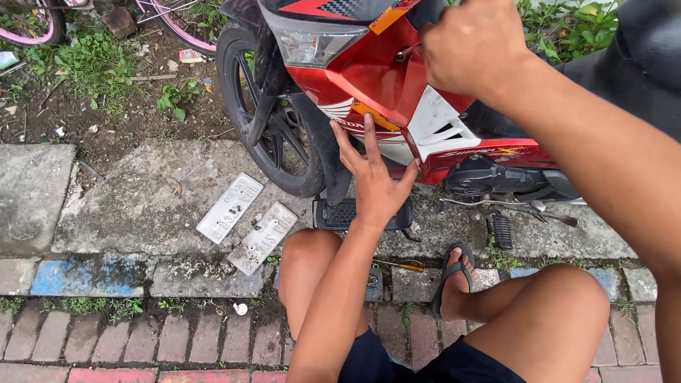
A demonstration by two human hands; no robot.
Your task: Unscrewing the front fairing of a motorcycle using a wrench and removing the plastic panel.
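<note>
A red and white motorbike (383, 78) stands in front of me on a concrete kerb. My left hand (372, 174) is spread flat against the lower red and white side panel (433, 128), fingers apart, holding nothing. My right hand (472, 46) is closed at the top of the red panel near the handlebar; what it grips is hidden by the hand. My knees and a sandalled foot (454, 273) are below the bike.
Two white number plates (245, 220) lie on the concrete left of the front wheel (266, 113). A screwdriver (401, 266) rests on the kerb by my knee. A black footrest (500, 230) and kick lever stick out. Weeds, dirt and a pink bicycle wheel (177, 28) are behind.
</note>
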